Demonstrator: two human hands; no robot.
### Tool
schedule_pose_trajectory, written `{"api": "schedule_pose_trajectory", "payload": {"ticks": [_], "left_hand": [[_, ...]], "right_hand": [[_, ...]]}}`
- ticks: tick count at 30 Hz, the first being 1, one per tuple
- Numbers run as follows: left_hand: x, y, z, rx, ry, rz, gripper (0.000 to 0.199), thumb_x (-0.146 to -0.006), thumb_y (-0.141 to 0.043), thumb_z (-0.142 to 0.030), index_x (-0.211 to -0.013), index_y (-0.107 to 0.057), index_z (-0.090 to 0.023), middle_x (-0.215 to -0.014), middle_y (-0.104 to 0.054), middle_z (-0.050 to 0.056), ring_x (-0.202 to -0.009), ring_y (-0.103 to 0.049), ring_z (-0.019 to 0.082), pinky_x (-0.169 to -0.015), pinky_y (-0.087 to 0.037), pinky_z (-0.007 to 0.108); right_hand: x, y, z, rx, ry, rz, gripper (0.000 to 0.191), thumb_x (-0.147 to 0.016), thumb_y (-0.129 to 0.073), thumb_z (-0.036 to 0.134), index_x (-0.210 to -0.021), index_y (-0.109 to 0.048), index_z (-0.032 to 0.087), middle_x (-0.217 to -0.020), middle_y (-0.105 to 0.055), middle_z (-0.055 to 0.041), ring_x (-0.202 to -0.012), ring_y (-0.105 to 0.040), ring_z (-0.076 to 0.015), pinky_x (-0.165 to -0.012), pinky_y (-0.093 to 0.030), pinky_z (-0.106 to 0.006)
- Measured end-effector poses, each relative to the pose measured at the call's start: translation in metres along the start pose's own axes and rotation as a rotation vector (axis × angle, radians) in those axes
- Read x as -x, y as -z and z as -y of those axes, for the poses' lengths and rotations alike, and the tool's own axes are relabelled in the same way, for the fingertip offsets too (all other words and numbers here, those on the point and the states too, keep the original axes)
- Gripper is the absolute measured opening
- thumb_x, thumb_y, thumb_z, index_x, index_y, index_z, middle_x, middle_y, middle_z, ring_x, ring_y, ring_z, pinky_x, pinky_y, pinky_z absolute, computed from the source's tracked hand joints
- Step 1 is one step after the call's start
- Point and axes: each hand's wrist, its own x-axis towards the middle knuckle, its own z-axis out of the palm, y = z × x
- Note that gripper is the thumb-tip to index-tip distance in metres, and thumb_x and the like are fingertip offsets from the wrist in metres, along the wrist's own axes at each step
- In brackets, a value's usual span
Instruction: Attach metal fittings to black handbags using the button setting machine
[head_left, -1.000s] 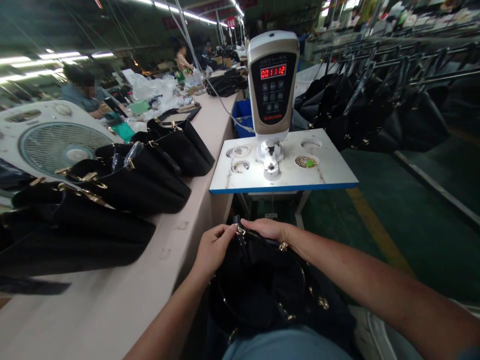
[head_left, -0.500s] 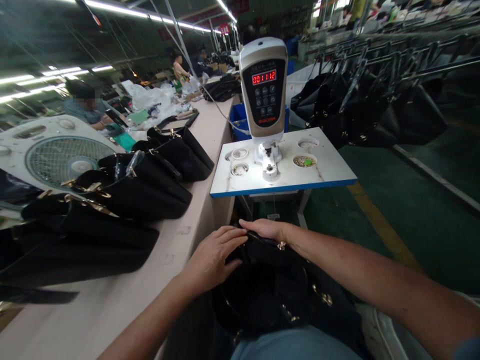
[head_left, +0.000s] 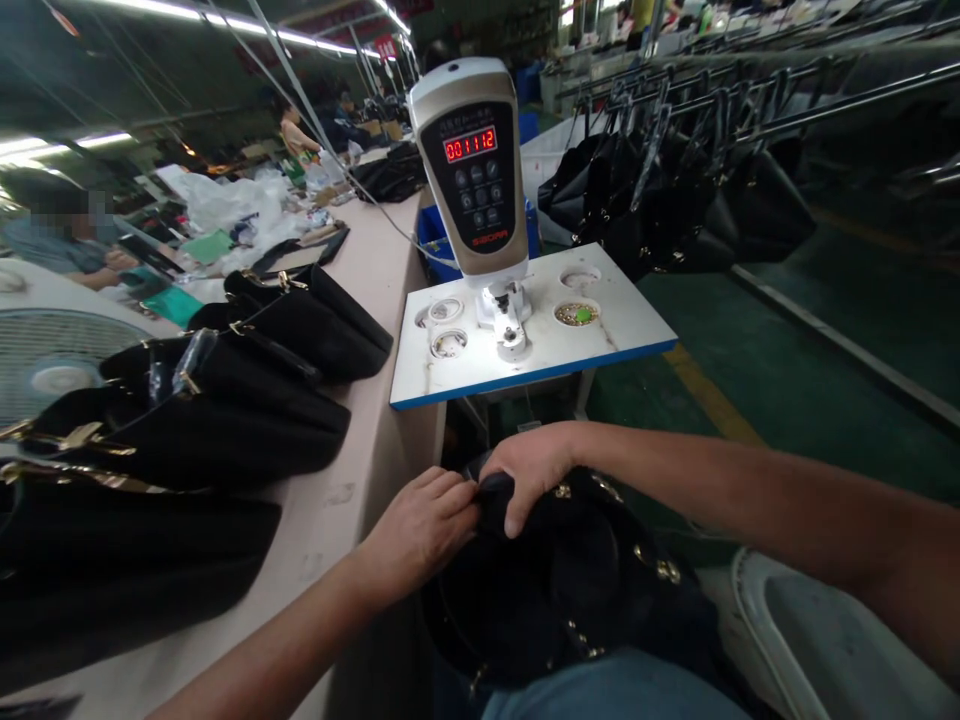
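A black handbag [head_left: 577, 580] with gold metal fittings rests on my lap, its mouth facing up toward me. My left hand [head_left: 424, 525] pinches the far left part of its rim, fingers curled together. Beside it, my right hand [head_left: 532, 465] grips the same rim from above, with the thumb on the inner side and the fingers mostly hidden behind the material. Just beyond both hands stands a riveting machine [head_left: 472, 170] with a red digit display, on a white tabletop [head_left: 630, 325] with round cups let into it.
Several black handbags [head_left: 247, 400] lie along the pale workbench [head_left: 322, 550] at left, near a fan [head_left: 45, 370]. More black bags [head_left: 675, 200] hang from a rack at right. A white plastic bin [head_left: 832, 640] is at lower right. A person [head_left: 67, 235] works across the bench.
The view has swung right. My right hand has turned over the bag's rim, its thumb now inside. My left hand's fingers have closed onto the edge.
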Motion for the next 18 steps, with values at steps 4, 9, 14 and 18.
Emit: {"api": "schedule_pose_trajectory", "payload": {"ticks": [4,9,14,18], "left_hand": [[0.004,-0.001,-0.001,-0.057,-0.044,-0.149,0.014,-0.100,-0.055,-0.018,-0.096,-0.068,-0.018,-0.107,-0.075,0.005,-0.098,-0.067,0.022,-0.089,-0.052,0.040],[0.002,-0.002,-0.002,-0.036,-0.159,-0.150,0.015,-0.098,-0.058,-0.012,-0.095,-0.069,-0.021,-0.118,-0.077,-0.001,-0.120,-0.064,0.021,-0.111,-0.049,0.041],[-0.011,0.002,-0.005,0.127,-0.258,-0.153,0.019,-0.100,-0.051,-0.011,-0.099,-0.070,-0.015,-0.118,-0.077,0.006,-0.130,-0.061,0.022,-0.126,-0.041,0.042],[-0.010,0.007,-0.006,0.202,-0.276,-0.126,0.018,-0.101,-0.051,-0.011,-0.093,-0.068,-0.014,-0.119,-0.077,0.006,-0.131,-0.062,0.022,-0.127,-0.040,0.039]], "right_hand": [[0.035,-0.013,0.033,0.561,-0.113,-0.463,0.041,-0.080,-0.083,0.036,-0.115,-0.071,0.018,-0.106,-0.076,-0.0107,-0.096,-0.069,-0.0317,-0.078,-0.047,-0.037],[0.051,-0.028,0.019,0.296,-0.122,-0.608,0.019,-0.097,-0.063,0.031,-0.100,-0.078,0.021,-0.097,-0.078,-0.0056,-0.091,-0.069,-0.0230,-0.080,-0.044,-0.033],[0.020,-0.021,-0.039,-0.527,-0.145,-0.286,0.032,-0.083,-0.072,0.047,-0.086,-0.076,0.016,-0.071,-0.069,0.0008,-0.065,-0.059,-0.0132,-0.064,-0.043,-0.025],[-0.011,-0.027,-0.053,-0.893,-0.224,-0.052,0.039,-0.066,-0.083,0.050,-0.082,-0.075,0.016,-0.072,-0.071,0.0001,-0.067,-0.062,-0.0157,-0.067,-0.050,-0.029]]}}
